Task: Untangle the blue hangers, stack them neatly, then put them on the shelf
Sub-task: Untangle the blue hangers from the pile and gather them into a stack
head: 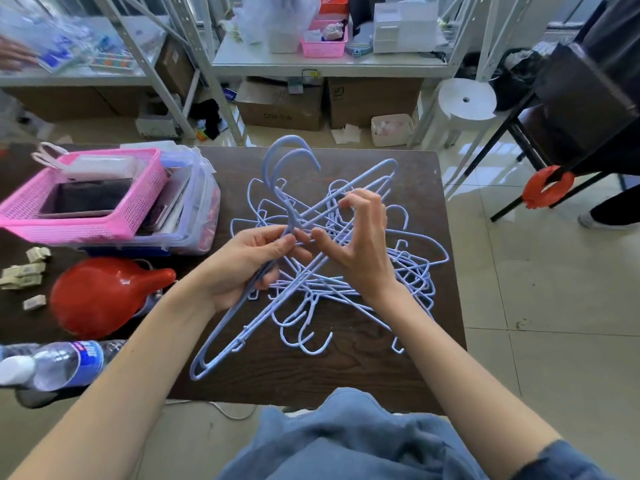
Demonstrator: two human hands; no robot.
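So I've got this mess of blue hangers [349, 268] piled in the middle of the dark tabletop [346, 372], hooks and shoulders all crossed over each other. My left hand [249, 268] is wrapped around the necks of two hangers [277, 216] that already sit together, hooks pointing off toward 12 o'clock and one shoulder end trailing down toward 7. I'm holding them at the neck because that keeps both lined up as a pair, basically the start of my stack.

My right hand [353, 244] is over the pile just beside the left, index finger and thumb curled and pinching one thin bar up near 1 o'clock of the heap. Looks like the plan is to tease that one free while the left keeps the sorted pair out of the way. Can't really tell which hanger that bar belongs to, too many lines crossing.

Rest of the tangle spreads out toward 3 and 5 o'clock. Off at 9 o'clock there's a pink basket [83, 209] and a red balloon-looking thing [100, 292], so the room to work is on the right side. The shelf [329, 64] sits at 12 o'clock behind the tabletop. Nothing's there yet, I'd guess still early days.
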